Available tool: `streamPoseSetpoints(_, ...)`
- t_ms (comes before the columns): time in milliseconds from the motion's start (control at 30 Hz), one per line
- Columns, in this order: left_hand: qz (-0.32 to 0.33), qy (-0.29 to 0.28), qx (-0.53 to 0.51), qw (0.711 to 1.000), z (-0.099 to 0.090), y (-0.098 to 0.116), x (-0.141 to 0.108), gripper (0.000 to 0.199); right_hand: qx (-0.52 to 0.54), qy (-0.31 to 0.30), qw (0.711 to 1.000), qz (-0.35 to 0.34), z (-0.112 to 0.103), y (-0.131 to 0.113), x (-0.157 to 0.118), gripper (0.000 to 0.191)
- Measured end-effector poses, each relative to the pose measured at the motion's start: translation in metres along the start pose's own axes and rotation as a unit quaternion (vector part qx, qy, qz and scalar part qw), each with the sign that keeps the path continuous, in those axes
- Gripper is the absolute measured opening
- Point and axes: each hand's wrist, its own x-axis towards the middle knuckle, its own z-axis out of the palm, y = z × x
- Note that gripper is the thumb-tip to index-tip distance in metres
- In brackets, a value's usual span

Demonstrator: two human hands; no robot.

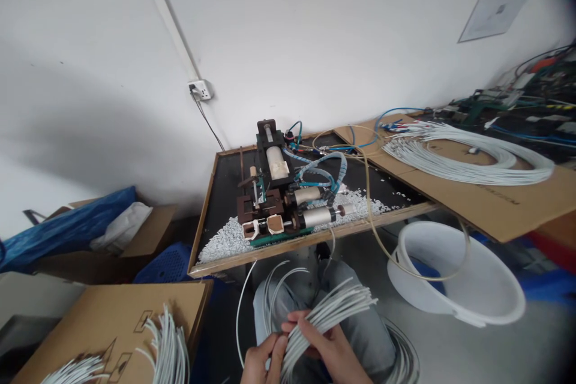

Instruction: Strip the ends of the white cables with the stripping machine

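A bundle of white cables (333,312) lies over my lap, its cut ends fanned toward the upper right. My right hand (330,351) is closed around this bundle, thumb on top. Close beside it, my left hand (265,360) is pinched at the bundle's left side, where a few separate white cables (269,297) arch up and away. Exactly which strands lie between the left fingertips is partly hidden. Beyond my knees, a bench machine with air cylinders (274,192) stands on a wood-edged black table (229,174), among many small white offcuts (227,240).
A large white cable coil (531,171) rests on cardboard (459,210) at right, above a white tub (490,306). At lower left, more cable bundles (168,351) lie on a cardboard box (148,300). A thin tan hose (369,192) hangs across the table's front edge.
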Motion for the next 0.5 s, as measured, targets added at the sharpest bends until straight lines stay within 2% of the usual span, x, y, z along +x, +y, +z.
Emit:
streamPoseSetpoints(167, 0.058, 0.065, 0.022, 0.996, -0.002, 0.0, 0.0, 0.046, 0.029, 0.028, 0.999, -0.028, -0.001, 0.006, 0.003, 0.057)
streamPoseSetpoints(233, 0.054, 0.083, 0.016, 0.995, -0.005, 0.003, 0.0, 0.047, 0.037, 0.028, 0.998, -0.037, -0.002, 0.008, 0.005, 0.055)
streamPoseSetpoints(367, -0.024, 0.104, -0.102, 0.989, -0.014, 0.005, 0.007, 0.053, 0.029, 0.027, 0.999, -0.037, -0.005, 0.008, 0.007, 0.057)
streamPoseSetpoints(500, -0.106, 0.058, -0.241, 0.963, -0.022, 0.001, 0.024, 0.051, 0.012, 0.032, 0.999, -0.031, -0.007, 0.006, 0.007, 0.061)
